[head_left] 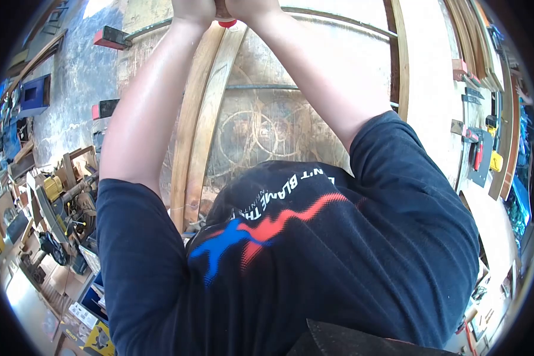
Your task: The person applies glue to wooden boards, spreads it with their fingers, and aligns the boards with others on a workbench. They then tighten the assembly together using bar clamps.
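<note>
Both my arms reach forward to the top edge of the view. My left hand (194, 9) and my right hand (252, 8) are close together there, cut off by the frame, and which is which follows from the arms' sides. Between them shows a small part of a brownish object with a red tip (227, 24); my fingers are out of sight. Just below the hands, two long wooden boards (204, 113) lie side by side, running toward my body over a worn, stained worktop (267, 130).
Clamps with red and black ends (111, 38) line the left side of the worktop. A wooden strip (402, 59) stands at its right. Tools, including a red-handled one (478, 159), lie farther right. Machines and wood pieces (56, 190) crowd the lower left.
</note>
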Demonstrator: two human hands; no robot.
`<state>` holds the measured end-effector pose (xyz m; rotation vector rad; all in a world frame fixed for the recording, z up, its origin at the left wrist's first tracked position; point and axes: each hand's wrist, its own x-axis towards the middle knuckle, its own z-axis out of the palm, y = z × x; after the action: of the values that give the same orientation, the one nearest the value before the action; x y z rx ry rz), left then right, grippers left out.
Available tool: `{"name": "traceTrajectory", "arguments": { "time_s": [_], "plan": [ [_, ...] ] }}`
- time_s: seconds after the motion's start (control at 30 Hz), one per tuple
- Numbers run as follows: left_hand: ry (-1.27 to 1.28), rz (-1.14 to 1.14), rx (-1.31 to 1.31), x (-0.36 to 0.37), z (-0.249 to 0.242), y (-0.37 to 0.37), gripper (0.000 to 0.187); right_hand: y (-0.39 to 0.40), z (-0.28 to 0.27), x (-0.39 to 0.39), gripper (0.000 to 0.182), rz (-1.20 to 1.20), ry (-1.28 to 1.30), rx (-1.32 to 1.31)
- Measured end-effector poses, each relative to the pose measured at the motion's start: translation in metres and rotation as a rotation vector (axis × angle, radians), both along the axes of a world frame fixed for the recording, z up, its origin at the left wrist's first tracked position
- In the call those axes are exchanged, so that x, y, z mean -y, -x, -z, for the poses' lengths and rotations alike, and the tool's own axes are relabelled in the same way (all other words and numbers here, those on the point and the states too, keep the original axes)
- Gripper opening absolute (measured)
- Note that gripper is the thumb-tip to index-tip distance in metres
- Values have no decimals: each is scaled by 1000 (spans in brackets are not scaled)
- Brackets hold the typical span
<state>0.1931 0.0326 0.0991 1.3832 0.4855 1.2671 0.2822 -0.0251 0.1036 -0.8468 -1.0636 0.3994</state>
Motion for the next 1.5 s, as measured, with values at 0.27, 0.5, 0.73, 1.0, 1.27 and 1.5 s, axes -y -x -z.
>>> {"name": "traceTrajectory", "arguments": {
  "time_s": [0.27,0.5,0.73,1.0,1.27,1.5],
  "plan": [
    [-384,-173,-245,9,7,18,74,5,-6,9,95,108,81,102],
    [-396,-271,-241,7,10,12,70,8,-10,15,93,104,94,54],
    [-391,-375,-364,-5,17,9,61,3,5,1,90,142,36,67],
    [-556,-470,-323,-31,34,2,44,3,15,-10,81,188,-1,-2],
    [-1125,-672,-347,-42,46,-4,56,2,13,-7,67,336,-19,15],
    [-1147,-711,-428,-21,45,15,59,11,17,2,61,346,-3,88]
  ]
}}
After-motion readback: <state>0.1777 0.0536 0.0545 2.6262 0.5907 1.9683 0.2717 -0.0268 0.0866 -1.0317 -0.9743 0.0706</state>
